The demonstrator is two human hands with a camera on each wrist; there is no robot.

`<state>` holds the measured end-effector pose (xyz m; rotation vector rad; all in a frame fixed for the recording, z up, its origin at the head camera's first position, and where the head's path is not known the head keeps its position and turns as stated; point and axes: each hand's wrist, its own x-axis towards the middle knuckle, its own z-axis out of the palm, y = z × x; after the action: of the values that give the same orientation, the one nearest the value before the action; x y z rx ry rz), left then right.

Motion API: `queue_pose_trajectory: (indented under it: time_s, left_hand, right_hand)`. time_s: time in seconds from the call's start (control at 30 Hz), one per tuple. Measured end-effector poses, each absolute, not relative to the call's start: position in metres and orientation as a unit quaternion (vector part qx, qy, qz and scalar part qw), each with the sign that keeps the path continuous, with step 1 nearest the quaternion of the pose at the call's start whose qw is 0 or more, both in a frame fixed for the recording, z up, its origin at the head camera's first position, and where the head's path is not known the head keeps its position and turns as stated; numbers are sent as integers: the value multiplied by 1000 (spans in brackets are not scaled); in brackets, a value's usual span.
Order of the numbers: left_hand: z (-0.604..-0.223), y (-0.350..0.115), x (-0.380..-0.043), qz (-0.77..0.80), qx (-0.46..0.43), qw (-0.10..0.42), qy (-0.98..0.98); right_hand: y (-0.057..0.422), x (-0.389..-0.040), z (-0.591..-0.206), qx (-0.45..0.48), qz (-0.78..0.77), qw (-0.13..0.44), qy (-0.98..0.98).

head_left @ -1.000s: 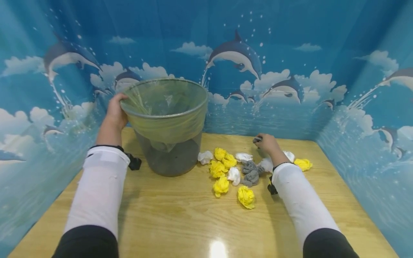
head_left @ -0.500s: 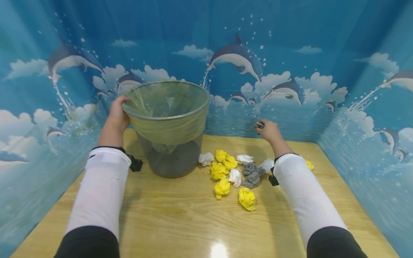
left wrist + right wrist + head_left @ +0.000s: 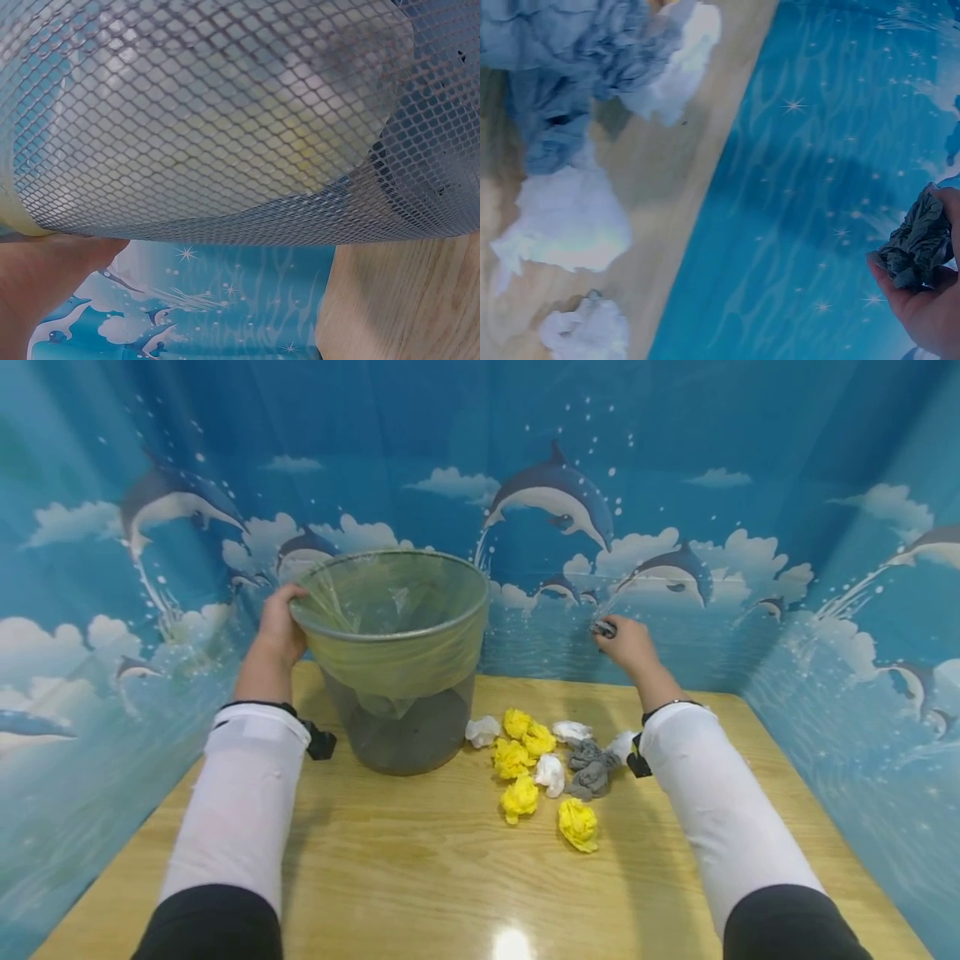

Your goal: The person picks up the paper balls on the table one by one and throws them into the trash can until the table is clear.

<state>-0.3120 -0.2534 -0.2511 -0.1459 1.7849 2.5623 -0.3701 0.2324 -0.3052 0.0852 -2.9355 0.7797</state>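
Blue dolphin-print curtain [image 3: 450, 435] encloses the site on the back and both sides; before it stands a wood-grain table [image 3: 420, 877], on which a round wire-mesh wastebasket [image 3: 345, 710] rests left of centre; a translucent yellowish bin liner [image 3: 405, 664] covers its rim and hangs inside; left hand [image 3: 279, 625] grips the rim at its left side, thumb uppermost, the other fingertips hidden from view.

Right hand [image 3: 627, 645] is raised off the tabletop near the far edge, well apart from the wastebasket; its thumb and fingers are clamped on a crumpled grey paper [image 3: 919, 241].

Right of the wastebasket lie loose paper balls: five yellow balls [image 3: 512, 760] in plain sight, several white balls [image 3: 550, 775] among and beside them, and a grey paper clump [image 3: 591, 770] at the right of the group; white sleeves [image 3: 247, 793] cover both forearms.
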Motion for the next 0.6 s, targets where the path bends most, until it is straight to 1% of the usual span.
queue_pose_trajectory:
  time_s: [0.37, 0.6]
  left_hand:
    - [-251, -254, -314, 821, -45, 12, 569]
    - [-252, -254, -316, 823, -37, 19, 567]
  right_hand:
    - [217, -374, -271, 58, 252, 94, -961]
    - [205, -370, -251, 73, 273, 104, -954]
